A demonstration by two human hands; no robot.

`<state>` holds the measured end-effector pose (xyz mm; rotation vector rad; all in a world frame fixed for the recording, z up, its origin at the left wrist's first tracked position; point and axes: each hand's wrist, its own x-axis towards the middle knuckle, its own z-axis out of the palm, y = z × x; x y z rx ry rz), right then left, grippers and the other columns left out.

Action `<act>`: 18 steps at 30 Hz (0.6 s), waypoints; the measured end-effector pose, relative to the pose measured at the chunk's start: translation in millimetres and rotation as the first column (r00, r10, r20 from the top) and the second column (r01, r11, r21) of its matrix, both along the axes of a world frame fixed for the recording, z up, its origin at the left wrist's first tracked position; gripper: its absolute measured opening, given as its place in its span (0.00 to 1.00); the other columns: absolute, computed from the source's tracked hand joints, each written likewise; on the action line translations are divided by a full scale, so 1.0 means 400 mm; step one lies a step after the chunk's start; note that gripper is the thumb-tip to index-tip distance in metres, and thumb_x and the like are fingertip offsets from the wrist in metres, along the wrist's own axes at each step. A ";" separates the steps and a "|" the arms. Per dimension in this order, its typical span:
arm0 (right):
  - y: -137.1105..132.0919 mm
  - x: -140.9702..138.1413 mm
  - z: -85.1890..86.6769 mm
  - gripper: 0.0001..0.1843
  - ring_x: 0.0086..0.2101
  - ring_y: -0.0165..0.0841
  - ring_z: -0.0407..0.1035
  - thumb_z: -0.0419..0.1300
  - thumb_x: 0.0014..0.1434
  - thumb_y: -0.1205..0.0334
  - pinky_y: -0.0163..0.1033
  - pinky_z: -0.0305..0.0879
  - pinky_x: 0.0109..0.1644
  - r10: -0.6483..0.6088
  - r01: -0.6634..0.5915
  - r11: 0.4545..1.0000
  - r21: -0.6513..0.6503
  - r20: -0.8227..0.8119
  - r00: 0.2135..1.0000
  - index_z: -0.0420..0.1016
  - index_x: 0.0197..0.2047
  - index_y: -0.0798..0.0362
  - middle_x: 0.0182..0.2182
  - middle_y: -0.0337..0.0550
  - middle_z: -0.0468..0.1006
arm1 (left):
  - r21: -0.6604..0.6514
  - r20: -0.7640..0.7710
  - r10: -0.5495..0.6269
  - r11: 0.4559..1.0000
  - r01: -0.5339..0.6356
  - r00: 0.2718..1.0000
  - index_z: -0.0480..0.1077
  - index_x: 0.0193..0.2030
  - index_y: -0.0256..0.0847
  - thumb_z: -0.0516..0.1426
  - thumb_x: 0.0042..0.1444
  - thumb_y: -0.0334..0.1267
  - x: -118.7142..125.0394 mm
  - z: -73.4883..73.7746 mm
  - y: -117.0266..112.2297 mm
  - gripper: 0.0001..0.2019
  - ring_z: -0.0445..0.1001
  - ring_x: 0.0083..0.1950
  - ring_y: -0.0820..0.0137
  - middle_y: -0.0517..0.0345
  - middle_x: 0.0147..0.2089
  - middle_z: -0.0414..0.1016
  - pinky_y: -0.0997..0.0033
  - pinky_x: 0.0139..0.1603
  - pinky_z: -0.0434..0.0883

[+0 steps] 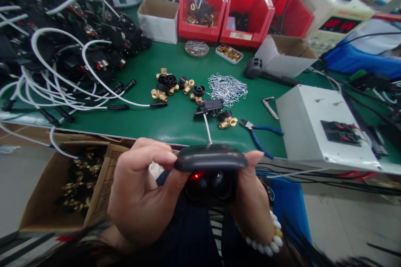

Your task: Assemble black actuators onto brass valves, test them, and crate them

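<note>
Just in front of my body, past the bench's front edge, I hold a black earbud case (210, 158) with its rounded lid raised. A small red light glows inside, beside dark shiny shapes that look like earbuds. My left hand (144, 192) pinches the lid's left end between thumb and fingers. On the other side, my right hand (255, 196) grips the case, its thumb tip at the lid's right end; its other fingers are hidden. Beyond the case, a black module (209, 108) with a white cable lies near a brass fitting (228, 120) and blue-handled cutters (261, 131).
White-cabled black parts (94, 50) heap on the left. Brass fittings (171, 85) and metal clips (227, 88) lie mid-bench. Red bins (202, 29) line the back. A grey box (322, 129) stands right. Below left is a cardboard box (40, 200) of fittings.
</note>
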<state>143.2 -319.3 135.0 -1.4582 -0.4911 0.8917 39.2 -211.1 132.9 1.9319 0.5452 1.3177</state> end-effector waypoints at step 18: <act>-0.008 -0.007 -0.006 0.32 0.52 0.40 0.74 0.41 0.68 0.35 0.43 0.70 0.57 -0.062 0.067 0.997 -0.032 0.153 0.986 0.81 0.51 0.42 0.45 0.42 0.83 | 0.383 -0.475 -0.148 0.853 0.355 0.868 0.76 0.46 0.41 0.55 0.66 0.46 -0.016 0.019 -0.007 0.13 0.69 0.39 0.69 0.55 0.38 0.72 0.71 0.40 0.72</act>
